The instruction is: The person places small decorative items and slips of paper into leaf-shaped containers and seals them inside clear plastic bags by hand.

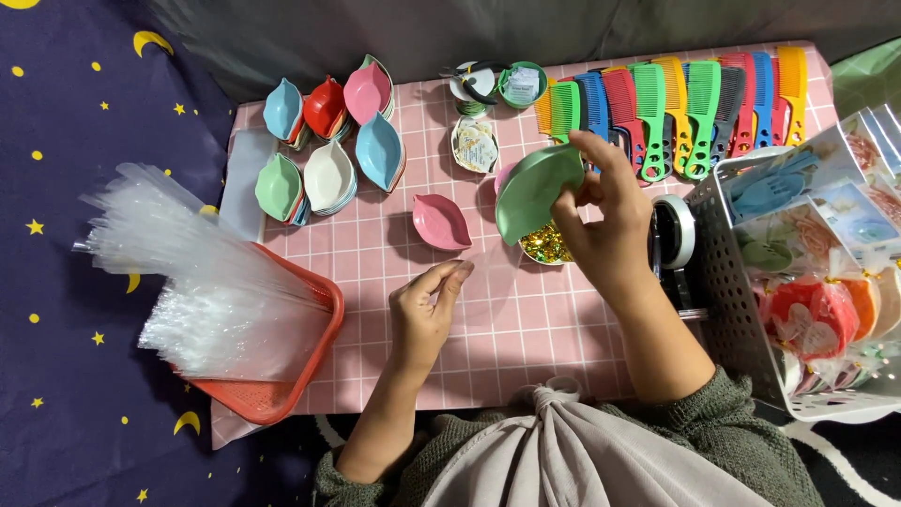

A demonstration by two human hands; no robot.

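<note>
While the right hand (610, 230) is holding up a green leaf dish (537, 188), a pink leaf dish (441, 222) is lying at nine o'clock from it. The left hand (424, 310) is pinching a clear bag (483, 277).

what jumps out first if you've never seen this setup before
The row of bright combs along the far edge of the pink checked table catches the eye first, with stacks of leaf-shaped dishes at far left. Mid-table, the right hand holds up a green dish while the left hand pinches a clear bag. A red basket at the left edge spills a sheaf of clear bags.
</note>
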